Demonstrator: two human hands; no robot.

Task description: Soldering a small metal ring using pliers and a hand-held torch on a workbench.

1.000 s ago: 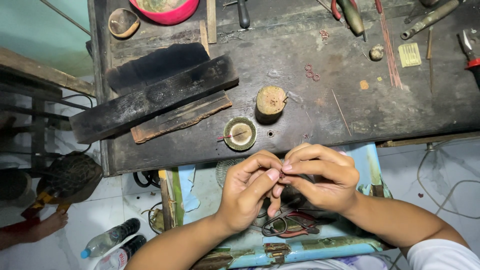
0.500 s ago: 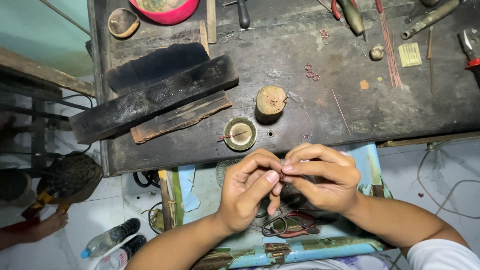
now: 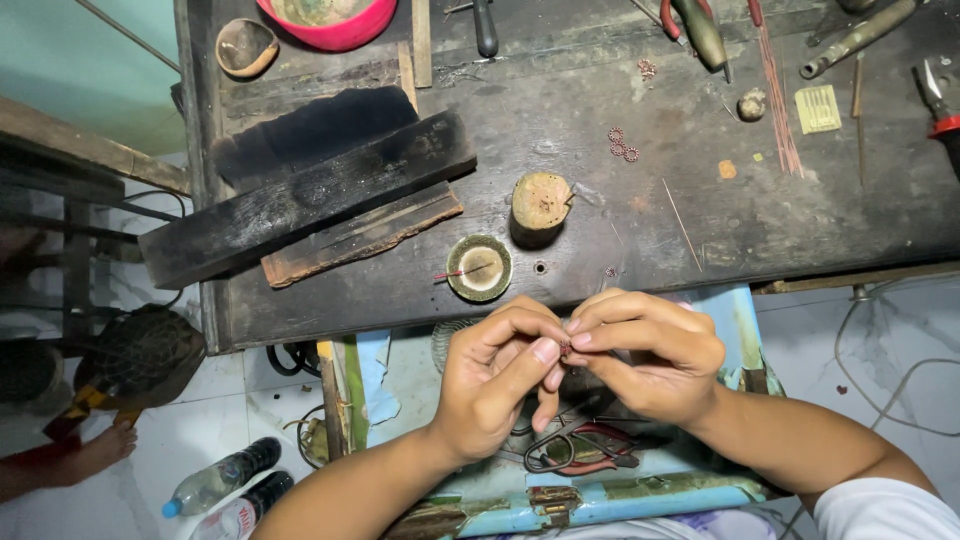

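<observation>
Pinching one tiny piece — two hands: left hand, right hand.

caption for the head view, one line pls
Both hands, left hand and right hand, pinch a tiny reddish piece below a dark workbench.

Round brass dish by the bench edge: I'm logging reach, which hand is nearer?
Left. The left hand sits just below the round brass dish; the right hand lies farther right.
</observation>
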